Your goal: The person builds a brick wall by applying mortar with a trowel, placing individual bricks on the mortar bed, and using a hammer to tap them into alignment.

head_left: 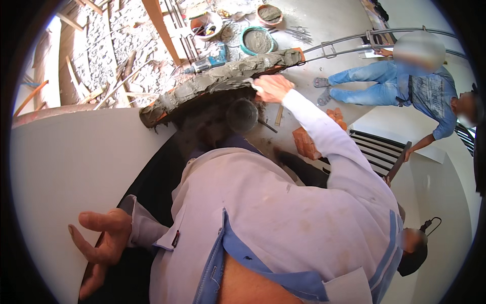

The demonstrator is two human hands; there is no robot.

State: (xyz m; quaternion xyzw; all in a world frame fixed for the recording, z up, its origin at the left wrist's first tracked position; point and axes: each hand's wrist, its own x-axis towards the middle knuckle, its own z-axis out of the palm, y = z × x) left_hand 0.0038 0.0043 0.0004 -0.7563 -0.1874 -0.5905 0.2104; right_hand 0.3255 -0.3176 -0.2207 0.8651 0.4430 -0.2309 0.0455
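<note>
My right hand (274, 87) is closed around a trowel, mostly hidden by the fingers. Its grey blade (242, 82) lies against the side of a low brick course (202, 83) coated in wet grey mortar. The mortar is rough and lumpy along the top, and orange brick shows at the right end. Away from the work, my left hand (107, 235) is held out at the lower left beside the white wall (76, 167). Its fingers are spread, with nothing in them.
Beyond the course are a blue power drill (208, 64), a teal-rimmed bucket of mortar (243, 43), another mortar bucket (270, 23) and a white tool bucket (218, 31). Orange bricks (305, 144) are stacked at right, near a dark railing (377, 152). Two people (430, 96) (412, 248) are at right.
</note>
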